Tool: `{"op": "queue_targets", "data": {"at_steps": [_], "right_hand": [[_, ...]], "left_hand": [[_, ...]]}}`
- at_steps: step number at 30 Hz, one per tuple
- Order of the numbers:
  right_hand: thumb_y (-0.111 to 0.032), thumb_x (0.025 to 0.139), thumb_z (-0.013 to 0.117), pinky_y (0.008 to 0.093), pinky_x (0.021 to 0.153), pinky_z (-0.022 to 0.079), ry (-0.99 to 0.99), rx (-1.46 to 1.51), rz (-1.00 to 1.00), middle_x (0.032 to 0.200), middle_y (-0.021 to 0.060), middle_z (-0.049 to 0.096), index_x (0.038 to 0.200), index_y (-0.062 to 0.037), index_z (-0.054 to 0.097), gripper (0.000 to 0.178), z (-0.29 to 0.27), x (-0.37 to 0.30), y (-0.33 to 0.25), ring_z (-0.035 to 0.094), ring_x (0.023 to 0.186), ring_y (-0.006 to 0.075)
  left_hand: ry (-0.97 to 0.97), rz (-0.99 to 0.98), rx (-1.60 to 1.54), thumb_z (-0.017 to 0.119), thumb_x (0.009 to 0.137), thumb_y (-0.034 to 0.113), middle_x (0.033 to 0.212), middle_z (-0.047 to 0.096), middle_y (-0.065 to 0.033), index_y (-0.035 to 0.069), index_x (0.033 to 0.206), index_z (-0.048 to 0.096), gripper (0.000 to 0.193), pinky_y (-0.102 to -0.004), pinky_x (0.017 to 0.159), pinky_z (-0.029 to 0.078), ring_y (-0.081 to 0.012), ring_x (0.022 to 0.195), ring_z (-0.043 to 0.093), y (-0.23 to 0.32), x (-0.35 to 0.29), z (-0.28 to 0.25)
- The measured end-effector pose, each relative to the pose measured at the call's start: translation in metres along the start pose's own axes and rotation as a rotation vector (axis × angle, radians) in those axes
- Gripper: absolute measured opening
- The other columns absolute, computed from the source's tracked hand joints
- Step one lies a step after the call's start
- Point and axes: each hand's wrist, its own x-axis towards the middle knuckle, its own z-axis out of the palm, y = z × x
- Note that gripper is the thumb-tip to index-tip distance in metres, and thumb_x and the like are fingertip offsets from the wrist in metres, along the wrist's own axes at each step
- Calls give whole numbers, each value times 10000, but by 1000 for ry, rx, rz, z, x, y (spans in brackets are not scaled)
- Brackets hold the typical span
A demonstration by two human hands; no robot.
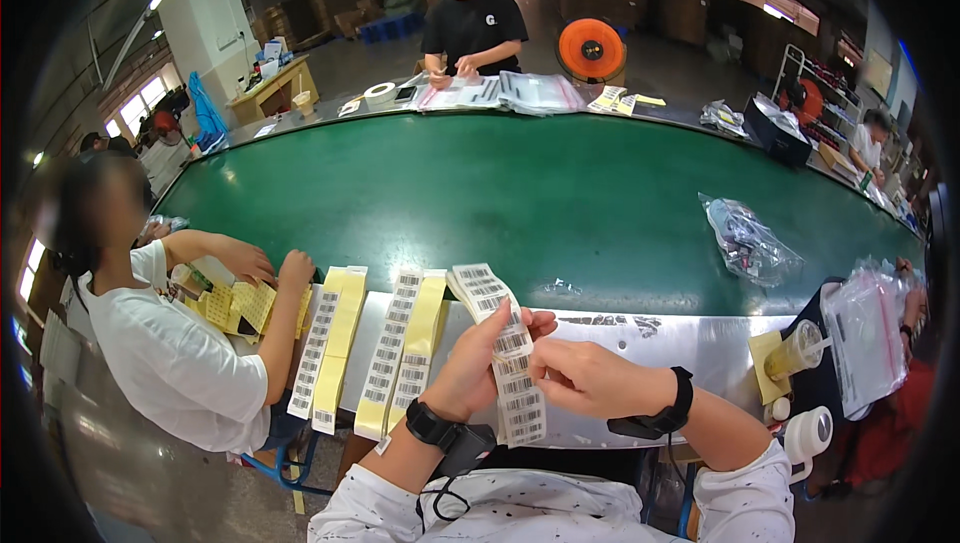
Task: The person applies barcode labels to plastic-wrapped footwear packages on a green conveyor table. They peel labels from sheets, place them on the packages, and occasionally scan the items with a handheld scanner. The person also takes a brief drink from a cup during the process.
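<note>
Between both hands, the left grip (478,363) and right grip (585,378) pinch a barcode label strip (510,363) over the metal tabletop (690,338) edge. More label strips (400,353) hang just left; beyond runs a green conveyor belt (520,203).

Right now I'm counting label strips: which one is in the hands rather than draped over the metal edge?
The white barcode strip, pinched between left hand and right hand; the yellow-backed strips hang untouched to its left.
</note>
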Motion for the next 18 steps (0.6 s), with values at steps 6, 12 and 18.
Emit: {"op": "queue_targets", "data": {"at_steps": [6,12,18], "right_hand": [[-113,918,538,434,607,464,-34,-133,-45,795,149,553,925,-25,530,89,-11,-44,16,566,679,354],[-92,922,532,370,625,439,18,250,-23,779,130,540,860,0,522,111,-28,-118,62,554,677,293],[-109,834,615,341,701,468,604,184,197,852,123,559,818,-10,605,101,-33,-215,110,576,773,260]], "left_hand": [[-24,208,-107,463,1006,342,975,657,-127,41,1014,591,327,-460,940,500,-247,986,631,7,42,-6],[-22,349,-379,510,994,280,917,513,-60,34,1022,468,251,-336,818,449,-162,805,507,-10,62,-17],[-111,232,-521,519,995,233,847,421,-21,79,970,411,190,-345,846,436,-147,797,468,-24,77,-14]]}}
